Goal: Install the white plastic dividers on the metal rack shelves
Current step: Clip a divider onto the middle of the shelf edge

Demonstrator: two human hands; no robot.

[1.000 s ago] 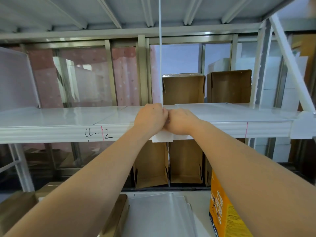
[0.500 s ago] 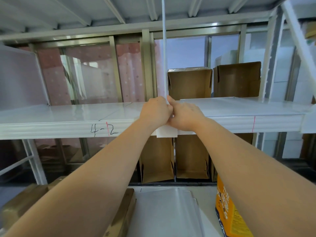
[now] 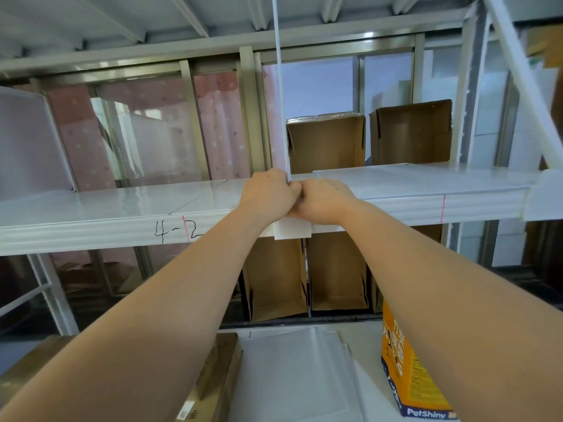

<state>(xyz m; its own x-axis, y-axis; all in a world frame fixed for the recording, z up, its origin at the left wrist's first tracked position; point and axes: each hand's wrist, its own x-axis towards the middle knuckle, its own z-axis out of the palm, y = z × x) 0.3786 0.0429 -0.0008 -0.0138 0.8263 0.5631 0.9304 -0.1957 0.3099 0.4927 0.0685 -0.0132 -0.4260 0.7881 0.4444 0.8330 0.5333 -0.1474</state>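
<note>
Glossy white metal shelf, smooth white plastic divider, matt brown cardboard boxes

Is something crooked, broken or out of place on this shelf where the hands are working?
Nothing is plainly wrong. The divider stands about upright, held at its foot by the left hand and right hand. Its white tab hangs below the shelf front edge, likely its clip, not damage.

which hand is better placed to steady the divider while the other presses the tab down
Left, likely: the left hand grips the divider at its foot; the right hand sits lower, over the tab.
</note>
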